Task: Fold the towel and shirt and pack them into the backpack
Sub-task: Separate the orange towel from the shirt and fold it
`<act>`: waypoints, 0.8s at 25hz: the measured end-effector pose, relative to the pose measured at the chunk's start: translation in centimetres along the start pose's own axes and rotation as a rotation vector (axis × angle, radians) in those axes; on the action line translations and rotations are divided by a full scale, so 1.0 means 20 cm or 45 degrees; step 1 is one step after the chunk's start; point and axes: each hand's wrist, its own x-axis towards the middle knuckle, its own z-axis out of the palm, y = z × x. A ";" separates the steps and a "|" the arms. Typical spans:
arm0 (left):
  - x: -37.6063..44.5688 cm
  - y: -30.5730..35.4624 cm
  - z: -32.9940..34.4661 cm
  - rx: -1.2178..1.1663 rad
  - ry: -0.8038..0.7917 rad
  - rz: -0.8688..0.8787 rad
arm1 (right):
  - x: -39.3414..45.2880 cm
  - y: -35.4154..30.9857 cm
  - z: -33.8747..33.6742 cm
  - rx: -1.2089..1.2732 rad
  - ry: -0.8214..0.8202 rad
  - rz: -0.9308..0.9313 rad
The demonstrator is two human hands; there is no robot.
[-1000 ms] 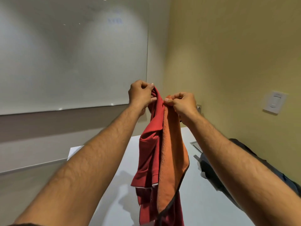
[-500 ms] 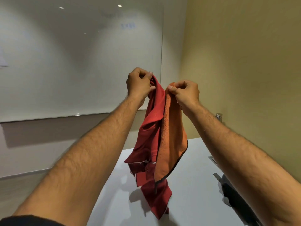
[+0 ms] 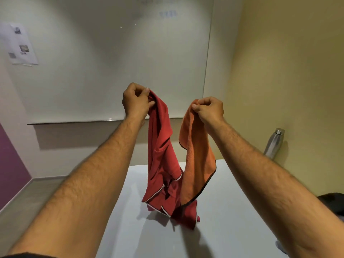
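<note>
**Kid:** What changed just now?

**Me:** My two hands were close together a moment ago, almost touching. Now I have pulled them apart, so the two cloths hang with a gap at the top.

**Kid:** What is each hand holding?

**Me:** My left hand (image 3: 136,101) is closed tight on the top of the red shirt (image 3: 162,155). My right hand (image 3: 209,108) is pinching the top edge of the orange towel (image 3: 197,157). Both are up high, over the white table (image 3: 232,211).

**Kid:** Are the cloths free of each other?

**Me:** Not at the bottom. The low end of the shirt is bunched on the table, and the dark edge of the towel runs right into that bunch. I can't tell if they are caught or only touching.

**Kid:** So what step is this?

**Me:** I think I'm sorting them out, one from the other. No folding has been done yet.

**Kid:** And next?

**Me:** I'd guess one cloth has to go down flat so I can fold the other. That needs clear table space and a gentle pull, so the towel slips off the shirt.

**Kid:** Where's the backpack?

**Me:** The dark thing at the right edge may be the backpack (image 3: 333,201). Only a bit shows. A metal bottle (image 3: 274,144) stands by the wall.
</note>
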 end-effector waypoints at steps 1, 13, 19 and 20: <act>0.01 -0.06 -0.05 0.015 0.020 -0.027 | 0.00 0.05 0.03 -0.010 -0.026 0.020; -0.24 -0.86 -0.53 1.510 -0.534 -0.185 | -0.27 0.89 0.22 -0.656 -0.372 0.092; -0.51 -1.11 -0.64 1.816 -0.897 -0.149 | -0.45 1.23 0.11 -0.820 -0.493 0.151; -0.55 -1.15 -0.64 1.772 -0.925 -0.107 | -0.47 1.28 0.08 -0.844 -0.507 0.169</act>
